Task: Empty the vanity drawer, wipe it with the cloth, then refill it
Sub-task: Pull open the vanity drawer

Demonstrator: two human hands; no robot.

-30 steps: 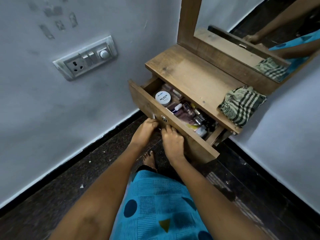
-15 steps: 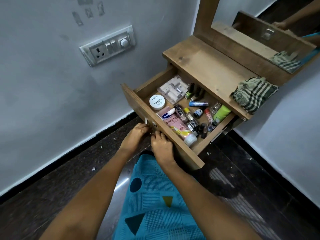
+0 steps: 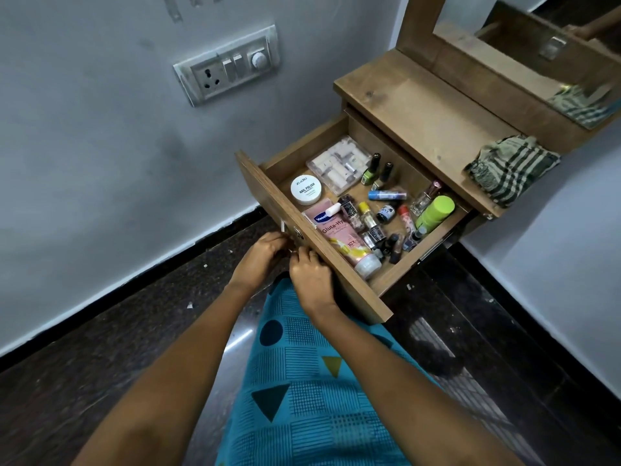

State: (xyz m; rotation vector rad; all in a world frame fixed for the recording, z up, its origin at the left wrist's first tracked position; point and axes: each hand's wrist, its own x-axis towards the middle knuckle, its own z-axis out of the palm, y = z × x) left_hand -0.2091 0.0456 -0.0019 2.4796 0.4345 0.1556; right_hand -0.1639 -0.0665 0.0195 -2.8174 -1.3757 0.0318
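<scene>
Drawer [image 3: 268, 196] pulled further out, cloth [image 3: 510, 168] on vanity top [image 3: 420, 105]

Location: a room in a home, at a dressing corner. Indicators: a wooden vanity [image 3: 426, 105] is fixed in the corner of painted walls, with a mirror [image 3: 551, 38] above its top. Its open drawer [image 3: 386, 284] holds personal cosmetics: nail polish bottles [image 3: 370, 169], a jar [image 3: 305, 190] labelled "NAIL POLISH", a lotion tube [image 3: 342, 240]. A checked cloth [image 3: 510, 169] lies on the vanity top. A household switchboard [image 3: 226, 63] with socket is set in the wall. The floor [image 3: 100, 331] is dark polished stone.
</scene>
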